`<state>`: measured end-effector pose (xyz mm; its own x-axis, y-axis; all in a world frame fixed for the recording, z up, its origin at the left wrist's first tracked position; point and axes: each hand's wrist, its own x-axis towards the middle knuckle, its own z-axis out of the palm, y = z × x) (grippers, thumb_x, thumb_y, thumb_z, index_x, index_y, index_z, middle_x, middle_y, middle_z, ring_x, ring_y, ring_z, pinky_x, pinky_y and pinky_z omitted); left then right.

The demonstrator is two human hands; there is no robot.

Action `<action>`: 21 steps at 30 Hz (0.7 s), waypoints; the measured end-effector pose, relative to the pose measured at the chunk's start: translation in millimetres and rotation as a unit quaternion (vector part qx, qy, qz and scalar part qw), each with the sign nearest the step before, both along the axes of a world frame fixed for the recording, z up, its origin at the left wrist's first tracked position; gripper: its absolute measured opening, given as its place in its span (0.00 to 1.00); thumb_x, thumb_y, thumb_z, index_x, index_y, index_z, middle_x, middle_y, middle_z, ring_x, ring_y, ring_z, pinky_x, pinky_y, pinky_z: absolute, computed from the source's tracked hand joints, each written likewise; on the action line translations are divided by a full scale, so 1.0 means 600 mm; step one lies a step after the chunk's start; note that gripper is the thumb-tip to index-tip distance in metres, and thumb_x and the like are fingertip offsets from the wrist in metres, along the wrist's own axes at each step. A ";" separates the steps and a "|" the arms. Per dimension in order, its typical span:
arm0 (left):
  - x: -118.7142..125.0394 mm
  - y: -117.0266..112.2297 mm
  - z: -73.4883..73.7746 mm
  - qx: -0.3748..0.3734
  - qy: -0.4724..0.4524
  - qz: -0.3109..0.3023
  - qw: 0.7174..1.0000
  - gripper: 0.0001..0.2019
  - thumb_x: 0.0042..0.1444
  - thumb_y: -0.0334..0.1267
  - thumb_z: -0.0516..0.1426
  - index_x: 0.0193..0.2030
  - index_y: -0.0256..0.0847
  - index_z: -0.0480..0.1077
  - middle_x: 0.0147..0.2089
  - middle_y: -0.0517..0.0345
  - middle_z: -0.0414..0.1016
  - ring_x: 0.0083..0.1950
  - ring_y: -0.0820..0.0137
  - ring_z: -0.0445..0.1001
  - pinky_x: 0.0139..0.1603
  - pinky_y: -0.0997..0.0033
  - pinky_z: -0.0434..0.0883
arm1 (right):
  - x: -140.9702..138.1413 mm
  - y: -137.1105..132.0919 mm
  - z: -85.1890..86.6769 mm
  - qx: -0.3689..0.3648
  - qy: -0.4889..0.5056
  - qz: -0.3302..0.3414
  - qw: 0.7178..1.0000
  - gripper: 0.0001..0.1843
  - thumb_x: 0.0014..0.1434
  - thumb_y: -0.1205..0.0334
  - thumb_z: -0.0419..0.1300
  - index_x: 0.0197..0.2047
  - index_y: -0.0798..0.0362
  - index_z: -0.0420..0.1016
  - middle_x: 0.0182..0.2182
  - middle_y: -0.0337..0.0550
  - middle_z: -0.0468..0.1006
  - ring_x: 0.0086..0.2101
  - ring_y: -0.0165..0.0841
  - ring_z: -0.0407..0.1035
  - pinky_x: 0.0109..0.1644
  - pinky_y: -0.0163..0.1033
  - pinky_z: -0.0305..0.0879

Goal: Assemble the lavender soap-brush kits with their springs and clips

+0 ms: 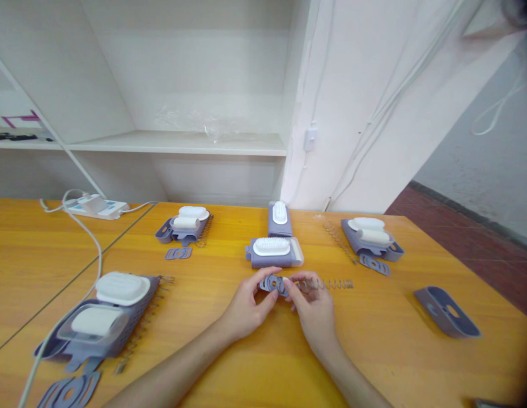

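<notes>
A: Where was the flat plate, pls, and how were your fingers on it?

B: It was b/w your two hands, just in front of the purple case w/ the white bristle pad. Your L hand had thumb and forefinger clamped on its left end; your R hand pinched its right end.

A: And the coil spring?

B: It ran out to the right, beside the fingers of your R hand. Whether they also touched it, I cannot tell, bc the hand hid the near end.

A: What else was around you?

B: A second case was behind the first. On your right, a hollow tray lay well apart from your hands. On your left, a white roller lay in its set, w/ a white cable nearby, all on the wooden table.
</notes>
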<state>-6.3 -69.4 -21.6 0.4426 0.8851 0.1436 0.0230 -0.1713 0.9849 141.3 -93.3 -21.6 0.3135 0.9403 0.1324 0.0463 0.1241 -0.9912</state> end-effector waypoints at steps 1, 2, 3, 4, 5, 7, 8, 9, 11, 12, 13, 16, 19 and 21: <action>0.000 0.000 0.000 0.000 -0.002 -0.001 1.000 0.20 0.57 0.37 0.55 0.57 0.39 0.62 0.53 0.48 0.70 0.52 0.64 0.70 0.56 0.63 0.65 | 0.000 0.000 0.000 0.001 -0.001 0.000 1.000 0.14 0.51 0.53 0.63 0.34 0.53 0.67 0.27 0.39 0.73 0.27 0.32 0.69 0.24 0.32 0.64; 0.000 -0.001 0.001 -0.001 -0.004 -0.002 1.000 0.21 0.57 0.37 0.55 0.57 0.39 0.62 0.53 0.48 0.70 0.52 0.64 0.70 0.56 0.63 0.65 | 0.000 0.000 0.000 0.001 -0.001 -0.001 1.000 0.14 0.51 0.53 0.63 0.34 0.53 0.67 0.27 0.39 0.73 0.27 0.32 0.69 0.24 0.32 0.64; 0.000 -0.001 0.001 -0.002 -0.004 -0.003 1.000 0.21 0.57 0.37 0.55 0.58 0.39 0.62 0.53 0.48 0.70 0.52 0.64 0.70 0.56 0.63 0.65 | 0.000 -0.001 0.000 0.001 0.000 0.000 1.000 0.14 0.51 0.53 0.64 0.33 0.53 0.67 0.27 0.40 0.73 0.27 0.32 0.69 0.23 0.33 0.64; 0.000 -0.001 0.001 -0.003 -0.004 -0.003 1.000 0.21 0.57 0.37 0.55 0.58 0.39 0.62 0.53 0.48 0.70 0.52 0.64 0.70 0.56 0.63 0.65 | 0.001 -0.001 0.000 0.000 0.000 0.000 1.000 0.14 0.51 0.53 0.64 0.33 0.53 0.68 0.27 0.40 0.73 0.27 0.32 0.69 0.23 0.33 0.64; 0.000 -0.001 0.002 -0.005 -0.004 -0.002 1.000 0.20 0.58 0.37 0.55 0.57 0.40 0.62 0.53 0.48 0.71 0.52 0.64 0.70 0.56 0.63 0.65 | 0.001 -0.001 -0.001 -0.002 0.001 0.000 1.000 0.14 0.51 0.52 0.64 0.33 0.53 0.68 0.27 0.40 0.73 0.27 0.32 0.69 0.23 0.33 0.64; 0.001 -0.001 0.002 -0.005 -0.002 0.000 1.000 0.20 0.58 0.37 0.55 0.57 0.40 0.63 0.53 0.48 0.71 0.52 0.64 0.70 0.56 0.63 0.65 | 0.001 -0.001 -0.001 -0.002 0.001 0.001 1.000 0.14 0.50 0.52 0.64 0.33 0.53 0.68 0.26 0.40 0.73 0.26 0.32 0.69 0.23 0.33 0.64; 0.001 -0.001 0.002 -0.003 -0.001 0.000 1.000 0.20 0.58 0.37 0.55 0.57 0.40 0.63 0.53 0.48 0.71 0.52 0.64 0.70 0.56 0.63 0.65 | 0.001 -0.001 -0.001 -0.002 0.001 0.001 1.000 0.14 0.50 0.52 0.64 0.33 0.53 0.68 0.26 0.40 0.73 0.26 0.32 0.69 0.23 0.33 0.64; 0.001 -0.001 0.002 0.001 -0.001 0.000 1.000 0.20 0.57 0.37 0.55 0.57 0.40 0.63 0.53 0.48 0.71 0.52 0.64 0.70 0.56 0.63 0.65 | 0.001 -0.001 0.000 -0.002 0.001 0.001 1.000 0.14 0.50 0.52 0.64 0.33 0.53 0.68 0.26 0.39 0.73 0.26 0.31 0.69 0.23 0.33 0.64; 0.001 0.000 0.002 0.006 -0.001 0.001 1.000 0.20 0.57 0.37 0.55 0.57 0.40 0.63 0.52 0.49 0.71 0.51 0.64 0.70 0.55 0.64 0.65 | 0.001 -0.001 0.001 -0.003 0.002 -0.002 1.000 0.14 0.50 0.52 0.64 0.33 0.53 0.68 0.26 0.39 0.73 0.26 0.31 0.69 0.23 0.33 0.64; 0.001 0.000 0.001 0.007 0.001 0.001 1.000 0.20 0.57 0.37 0.55 0.57 0.40 0.63 0.52 0.49 0.71 0.50 0.65 0.70 0.54 0.64 0.65 | 0.000 -0.001 0.001 -0.004 0.003 -0.003 1.000 0.15 0.50 0.52 0.64 0.33 0.53 0.68 0.26 0.39 0.73 0.26 0.31 0.69 0.23 0.32 0.64; 0.001 0.000 0.001 0.007 0.003 0.002 1.000 0.20 0.57 0.37 0.55 0.57 0.40 0.63 0.51 0.49 0.71 0.50 0.65 0.70 0.54 0.64 0.66 | 0.000 -0.001 0.001 -0.006 0.004 -0.002 1.000 0.15 0.50 0.52 0.64 0.33 0.53 0.68 0.27 0.39 0.73 0.26 0.31 0.69 0.23 0.32 0.64; 0.002 0.001 0.002 0.006 0.005 0.003 1.000 0.20 0.58 0.37 0.55 0.57 0.40 0.63 0.52 0.49 0.71 0.50 0.65 0.70 0.54 0.65 0.65 | -0.001 -0.001 0.001 -0.008 0.005 0.002 1.000 0.15 0.50 0.51 0.64 0.32 0.53 0.68 0.26 0.39 0.73 0.25 0.31 0.69 0.23 0.32 0.64; 0.002 0.001 0.003 0.002 0.009 0.005 1.000 0.19 0.58 0.38 0.54 0.57 0.39 0.63 0.51 0.49 0.72 0.49 0.66 0.71 0.53 0.65 0.66 | -0.001 -0.001 0.000 -0.007 0.001 0.006 1.000 0.15 0.49 0.51 0.65 0.32 0.53 0.68 0.26 0.39 0.73 0.25 0.31 0.68 0.23 0.33 0.64; 0.002 0.000 0.004 0.001 0.009 0.007 1.000 0.20 0.58 0.38 0.55 0.57 0.39 0.63 0.51 0.49 0.71 0.49 0.65 0.71 0.53 0.65 0.66 | -0.001 -0.001 0.000 -0.007 0.001 0.005 1.000 0.16 0.49 0.51 0.65 0.32 0.53 0.68 0.26 0.39 0.73 0.25 0.31 0.68 0.23 0.33 0.64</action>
